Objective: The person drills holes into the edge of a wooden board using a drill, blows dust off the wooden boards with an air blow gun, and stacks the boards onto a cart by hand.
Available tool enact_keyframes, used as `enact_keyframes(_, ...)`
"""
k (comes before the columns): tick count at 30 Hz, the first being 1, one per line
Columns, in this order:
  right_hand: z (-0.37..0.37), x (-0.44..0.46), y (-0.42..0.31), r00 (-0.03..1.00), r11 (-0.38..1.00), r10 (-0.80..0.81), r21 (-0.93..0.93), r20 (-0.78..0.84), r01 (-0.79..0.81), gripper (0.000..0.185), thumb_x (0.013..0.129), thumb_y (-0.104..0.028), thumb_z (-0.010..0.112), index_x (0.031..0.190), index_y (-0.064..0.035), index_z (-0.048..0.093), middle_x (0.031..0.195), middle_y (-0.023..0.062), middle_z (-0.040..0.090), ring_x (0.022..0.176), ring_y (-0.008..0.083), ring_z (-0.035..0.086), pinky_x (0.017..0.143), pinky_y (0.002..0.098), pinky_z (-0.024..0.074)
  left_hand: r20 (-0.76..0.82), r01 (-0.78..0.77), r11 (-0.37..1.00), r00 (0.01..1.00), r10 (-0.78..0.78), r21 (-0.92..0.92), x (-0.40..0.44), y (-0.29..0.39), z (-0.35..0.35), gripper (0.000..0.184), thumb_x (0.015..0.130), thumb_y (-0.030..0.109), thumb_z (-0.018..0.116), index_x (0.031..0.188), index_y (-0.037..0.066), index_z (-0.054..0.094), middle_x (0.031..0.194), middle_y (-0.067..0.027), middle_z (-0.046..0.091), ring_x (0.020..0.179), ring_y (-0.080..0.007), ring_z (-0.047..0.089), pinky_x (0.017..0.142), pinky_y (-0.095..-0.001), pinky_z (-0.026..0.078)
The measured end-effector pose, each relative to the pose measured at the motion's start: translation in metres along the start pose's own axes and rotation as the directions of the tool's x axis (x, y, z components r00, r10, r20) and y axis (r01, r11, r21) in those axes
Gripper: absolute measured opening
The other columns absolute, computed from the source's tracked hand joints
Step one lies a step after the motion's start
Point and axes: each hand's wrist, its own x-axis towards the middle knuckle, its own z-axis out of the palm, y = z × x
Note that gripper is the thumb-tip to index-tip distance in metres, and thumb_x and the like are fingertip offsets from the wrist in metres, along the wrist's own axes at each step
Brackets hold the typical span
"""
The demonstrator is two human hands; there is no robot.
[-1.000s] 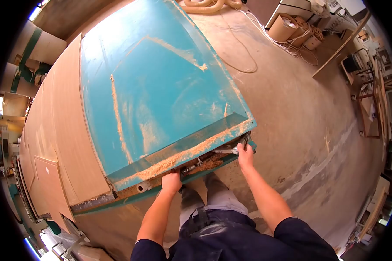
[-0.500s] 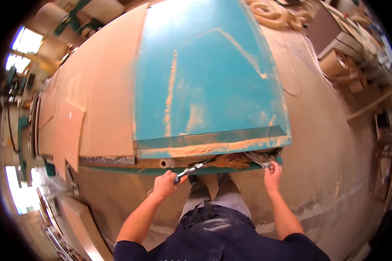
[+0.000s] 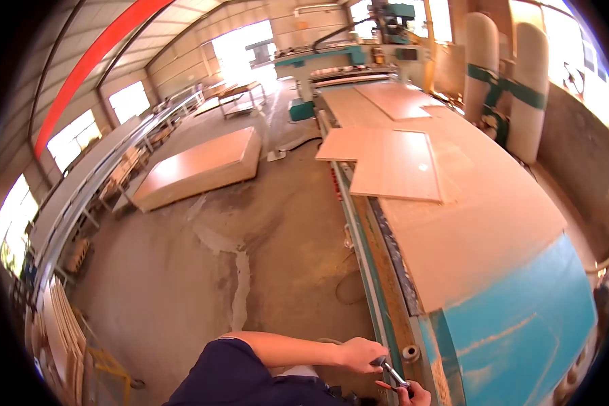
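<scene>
My left hand (image 3: 363, 355) is closed round the dark end of an air blow gun (image 3: 394, 374), with a thin hose showing behind the wrist. The gun has a silver body and a red lever. At its far end my right hand (image 3: 414, 394) has its fingers closed, partly cut off by the bottom edge of the view. Both hands are beside the edge of a long machine table, near a pale roller (image 3: 410, 352). A teal sheet (image 3: 521, 331) streaked with sawdust covers the near end of the table.
Large wood panels (image 3: 467, 223) cover the table, with a cut L-shaped board (image 3: 392, 166) on top. A panel stack (image 3: 196, 169) stands on the floor at left. Beyond are a conveyor (image 3: 108, 172), a green-and-grey machine (image 3: 352, 57) and dust bags (image 3: 528, 88).
My view has swung left and up along the table and into the hall. My right hand has come from the table's right corner to the far end of the air blow gun.
</scene>
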Motion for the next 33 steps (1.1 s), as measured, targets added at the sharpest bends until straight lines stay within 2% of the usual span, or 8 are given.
enact_keyframes(2,0.017,0.033,-0.05,0.997,0.996,-0.062,-0.055,0.045,0.065,0.018,0.09,-0.023,0.062,0.098,-0.0074,0.066,0.078,0.0196,0.064,0.07,0.0358,0.063,0.063,0.0415,0.0494,-0.125,0.143,0.984,0.98,-0.156,-0.103,-0.042,-0.039,-0.028,0.043,0.091,0.04,0.055,0.12,0.007,0.051,0.099,-0.0162,0.061,0.089,-0.0382,0.061,0.076,-0.0453,0.049)
enact_keyframes(5,0.053,0.069,-0.117,0.977,0.967,-0.175,-0.167,0.125,0.195,0.017,0.087,-0.022,0.064,0.097,-0.0075,0.066,0.075,0.019,0.063,0.068,0.0357,0.063,0.061,0.0413,0.0491,-0.256,0.002,0.97,0.964,-0.066,-0.244,-0.094,-0.086,-0.05,0.044,0.094,0.043,0.052,0.119,0.007,0.049,0.1,-0.016,0.06,0.088,-0.0385,0.06,0.075,-0.0454,0.048)
enact_keyframes(9,0.134,0.137,-0.222,0.923,0.909,-0.332,-0.196,0.195,0.368,0.016,0.085,-0.02,0.067,0.094,-0.0074,0.065,0.073,0.0188,0.061,0.065,0.0365,0.061,0.058,0.0412,0.0482,-0.209,-0.097,0.924,0.978,0.019,-0.369,-0.159,-0.163,-0.124,0.036,0.096,0.034,0.054,0.117,0.006,0.049,0.103,-0.0166,0.058,0.089,-0.0389,0.06,0.075,-0.045,0.048)
enact_keyframes(13,0.194,0.192,-0.32,0.887,0.839,-0.401,-0.299,0.228,0.455,0.016,0.084,-0.021,0.069,0.081,-0.0074,0.06,0.068,0.0177,0.058,0.06,0.0389,0.057,0.054,0.0419,0.0456,-0.533,-0.208,0.923,0.846,0.004,-0.324,-0.226,-0.236,-0.179,0.035,0.095,0.032,0.056,0.115,0.004,0.05,0.098,-0.0171,0.057,0.087,-0.039,0.059,0.073,-0.045,0.046)
enact_keyframes(18,0.26,0.257,-0.402,0.75,0.696,-0.504,-0.313,0.428,0.646,0.025,0.081,-0.029,0.071,0.075,-0.0088,0.058,0.066,0.0157,0.06,0.06,0.0382,0.059,0.053,0.0448,0.0455,-0.414,-0.069,0.93,0.905,-0.094,-0.361,-0.301,-0.276,-0.254,0.035,0.095,0.033,0.055,0.116,0.005,0.05,0.096,-0.0177,0.057,0.087,-0.0399,0.058,0.073,-0.0462,0.045)
enact_keyframes(24,0.356,0.357,-0.461,0.336,0.342,-0.518,-0.169,0.787,0.924,0.023,0.08,-0.031,0.068,0.073,-0.0099,0.06,0.066,0.0157,0.061,0.061,0.0388,0.06,0.054,0.0489,0.047,-0.462,0.132,0.923,0.835,-0.3,-0.361,-0.338,-0.306,-0.292,0.035,0.094,0.036,0.051,0.103,0.003,0.056,0.087,-0.0259,0.063,0.087,-0.0449,0.06,0.073,-0.051,0.046)
enact_keyframes(30,0.4,0.457,-0.48,0.365,0.499,-0.448,-0.111,0.816,0.86,0.031,0.082,-0.04,0.066,0.079,-0.0086,0.064,0.076,0.0188,0.065,0.073,0.0377,0.065,0.059,0.0472,0.05,-0.134,0.36,0.724,0.839,-0.527,-0.589,-0.298,-0.393,-0.34,0.038,0.094,0.033,0.053,0.121,0.007,0.052,0.096,-0.0202,0.063,0.087,-0.0384,0.06,0.076,-0.0449,0.046)
enact_keyframes(33,0.413,0.531,-0.498,0.176,0.261,-0.708,0.022,0.684,0.965,0.025,0.07,-0.029,0.075,0.083,-0.0095,0.067,0.064,0.0023,0.062,0.057,0.0235,0.063,0.052,0.0332,0.0493,-0.102,0.361,0.712,0.85,-0.517,-0.602,-0.281,-0.439,-0.397,0.041,0.094,0.032,0.051,0.128,0.009,0.051,0.101,-0.0194,0.065,0.091,-0.0367,0.062,0.08,-0.0432,0.047)
